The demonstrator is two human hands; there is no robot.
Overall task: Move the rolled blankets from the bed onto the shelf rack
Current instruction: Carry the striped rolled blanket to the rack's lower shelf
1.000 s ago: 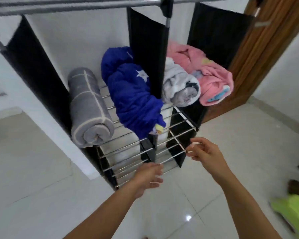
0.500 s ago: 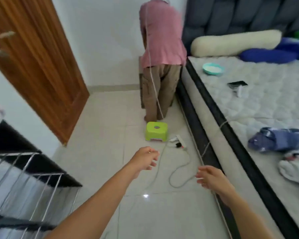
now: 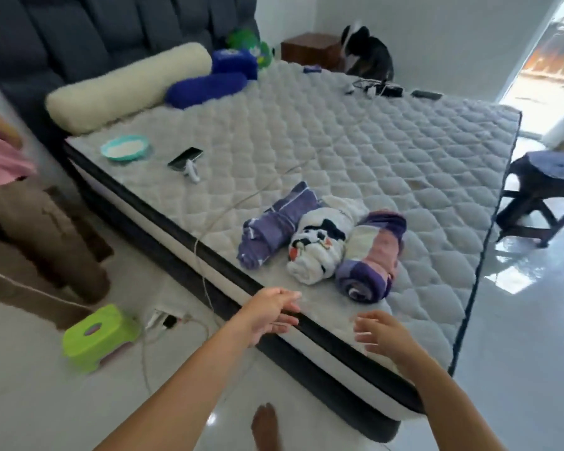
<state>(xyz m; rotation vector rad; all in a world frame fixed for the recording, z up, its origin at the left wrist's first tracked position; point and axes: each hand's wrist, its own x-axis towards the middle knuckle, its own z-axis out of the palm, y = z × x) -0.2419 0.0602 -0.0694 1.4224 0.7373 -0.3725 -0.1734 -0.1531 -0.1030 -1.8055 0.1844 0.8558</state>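
Three rolled blankets lie side by side on the quilted mattress point(image 3: 372, 151) near its front edge: a blue-purple checked roll point(image 3: 274, 229), a white roll with black and orange print point(image 3: 316, 249), and a purple, pink and cream roll point(image 3: 372, 258). My left hand point(image 3: 267, 314) hovers over the bed's dark edge, fingers apart and empty, just below the rolls. My right hand point(image 3: 381, 333) is over the mattress edge, fingers spread, empty, below the purple-pink roll. The shelf rack is out of view.
A person in brown trousers point(image 3: 30, 242) stands at the left. On the floor lie a green stool point(image 3: 98, 336), a power strip point(image 3: 163, 319) and a cable. The bed holds bolsters point(image 3: 127, 86), a teal bowl point(image 3: 124, 148) and a phone point(image 3: 184, 159). A dark stool point(image 3: 544, 193) stands right.
The view has swung from the shelf rack, past the door and floor, round to the bed. Both empty hands have moved with it and now reach toward the rolls.
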